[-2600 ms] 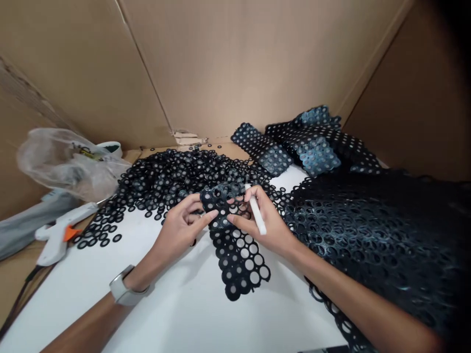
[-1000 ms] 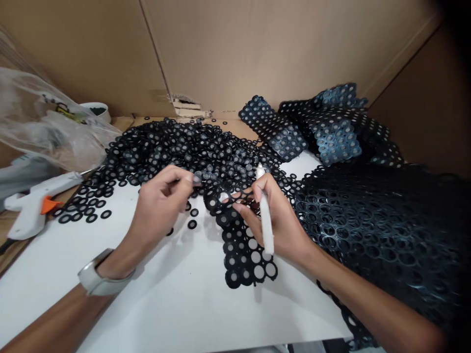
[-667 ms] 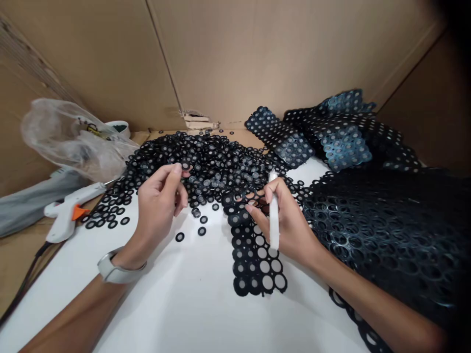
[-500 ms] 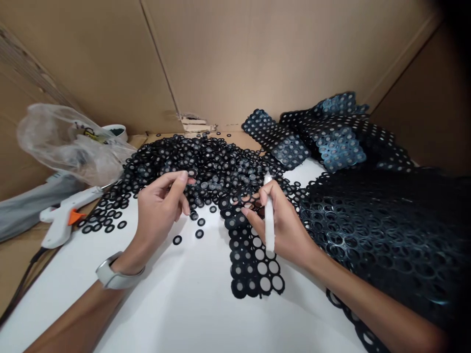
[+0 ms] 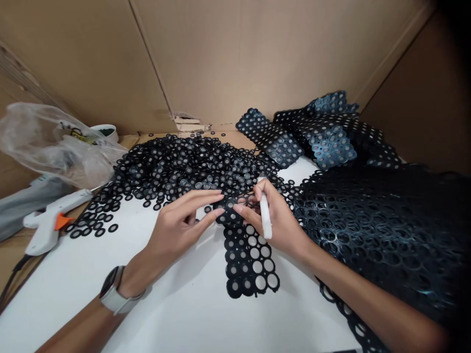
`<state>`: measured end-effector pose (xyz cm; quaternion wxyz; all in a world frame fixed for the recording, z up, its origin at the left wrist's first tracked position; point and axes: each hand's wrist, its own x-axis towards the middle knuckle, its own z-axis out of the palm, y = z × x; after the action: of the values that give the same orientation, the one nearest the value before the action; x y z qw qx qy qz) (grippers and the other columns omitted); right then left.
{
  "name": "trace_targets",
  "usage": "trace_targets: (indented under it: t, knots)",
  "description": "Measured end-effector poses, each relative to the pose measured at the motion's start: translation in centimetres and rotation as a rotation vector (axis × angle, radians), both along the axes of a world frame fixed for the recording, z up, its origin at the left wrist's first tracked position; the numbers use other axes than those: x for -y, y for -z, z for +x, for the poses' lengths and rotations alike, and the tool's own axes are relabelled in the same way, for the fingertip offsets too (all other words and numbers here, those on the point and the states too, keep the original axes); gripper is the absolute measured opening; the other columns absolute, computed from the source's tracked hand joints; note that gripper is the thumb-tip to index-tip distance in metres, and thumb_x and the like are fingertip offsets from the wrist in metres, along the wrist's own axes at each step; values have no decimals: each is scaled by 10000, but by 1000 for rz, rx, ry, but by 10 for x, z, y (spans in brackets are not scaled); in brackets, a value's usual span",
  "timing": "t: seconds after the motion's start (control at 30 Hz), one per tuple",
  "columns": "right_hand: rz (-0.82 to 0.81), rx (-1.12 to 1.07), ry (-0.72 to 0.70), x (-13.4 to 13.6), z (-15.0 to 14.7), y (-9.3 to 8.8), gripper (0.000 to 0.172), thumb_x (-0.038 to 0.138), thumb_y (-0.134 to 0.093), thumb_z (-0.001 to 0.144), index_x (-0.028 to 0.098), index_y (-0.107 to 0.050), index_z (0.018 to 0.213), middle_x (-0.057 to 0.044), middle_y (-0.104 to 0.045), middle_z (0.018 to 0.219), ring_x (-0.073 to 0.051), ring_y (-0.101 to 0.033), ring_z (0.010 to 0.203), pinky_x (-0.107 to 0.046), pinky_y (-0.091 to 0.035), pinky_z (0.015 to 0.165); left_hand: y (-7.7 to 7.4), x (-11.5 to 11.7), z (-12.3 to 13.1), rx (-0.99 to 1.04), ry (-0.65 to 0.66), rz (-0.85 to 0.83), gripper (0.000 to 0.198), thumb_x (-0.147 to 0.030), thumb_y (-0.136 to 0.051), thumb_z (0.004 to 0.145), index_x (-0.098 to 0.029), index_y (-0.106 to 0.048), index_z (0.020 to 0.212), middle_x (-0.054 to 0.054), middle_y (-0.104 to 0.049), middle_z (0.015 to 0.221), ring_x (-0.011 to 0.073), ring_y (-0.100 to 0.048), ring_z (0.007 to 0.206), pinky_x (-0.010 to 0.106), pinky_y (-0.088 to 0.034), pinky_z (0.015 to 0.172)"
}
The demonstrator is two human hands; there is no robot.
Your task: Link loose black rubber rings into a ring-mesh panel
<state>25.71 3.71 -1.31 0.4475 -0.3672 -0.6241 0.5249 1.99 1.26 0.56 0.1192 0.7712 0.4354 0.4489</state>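
A strip of joined black rings (image 5: 237,257), some with pale discs in the openings, hangs toward me over the white tabletop. My right hand (image 5: 283,225) is closed, pinching the strip's upper part between thumb and fingers. Tucked in that same hand is a white pen-like stick (image 5: 265,215). My left hand (image 5: 184,220) meets the strip's upper left edge, thumb below and fingertips above, closed on that edge; whether a loose ring is also between them I cannot tell. Just beyond both hands lies a heap of loose black rings (image 5: 172,162).
A white glue gun (image 5: 51,220) with an orange trigger lies at left, beside a clear plastic bag (image 5: 55,147) and a white cup (image 5: 106,131). Folded ring sheets (image 5: 331,142) sit back right. A large black ring mesh (image 5: 382,230) covers the right side. Cardboard walls stand behind.
My left hand has moved right and down from the heap to the strip's edge. My right hand still holds the strip and the white stick, which tilts more now. The view shifted slightly.
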Motion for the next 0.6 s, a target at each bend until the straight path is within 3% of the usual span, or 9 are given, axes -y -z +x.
trace_targets:
  t: [0.17, 0.33, 0.43, 0.5, 0.6]
  knots:
    - [19, -20, -65, 0, 0, -6, 506, 247, -882, 885, 298, -383, 954, 25, -615, 953, -238, -719, 1003, -369, -558, 780, 7, 0, 3, -52, 33, 72, 241, -214, -807, 1002, -282, -839, 1231, 68, -852, 1220, 58, -438, 510, 238, -459, 479]
    - [50, -7, -55, 4, 0, -2, 465, 288, -862, 923, 292, -398, 937, 11, -625, 981, -259, -751, 1066, -386, -589, 828, 9, 4, 1, -160, 5, 168, 286, -198, -811, 964, -300, -830, 1230, 42, -872, 1186, 66, -529, 478, 239, -445, 442]
    - [96, 50, -38, 10, -1, -2, 438, 292, -837, 953, 287, -400, 925, -5, -678, 995, -259, -747, 1009, -407, -590, 846, 8, 10, 7, -203, -40, 189, 203, -192, -784, 929, -290, -840, 1098, 4, -883, 1062, 62, -504, 432, 242, -409, 425]
    - [111, 97, -40, 15, -2, -4, 429, 288, -815, 969, 289, -389, 918, -9, -702, 984, -262, -737, 964, -412, -580, 818, 5, 13, 13, -140, -77, 102, 110, -200, -735, 935, -266, -822, 940, -17, -852, 896, 75, -499, 446, 242, -401, 446]
    - [109, 106, -52, 18, -4, -6, 436, 298, -812, 975, 292, -380, 916, -10, -721, 983, -261, -728, 926, -407, -554, 779, 0, 11, 16, 75, -181, -177, 202, -228, -680, 950, -234, -768, 768, -30, -710, 645, 109, -481, 470, 238, -364, 442]
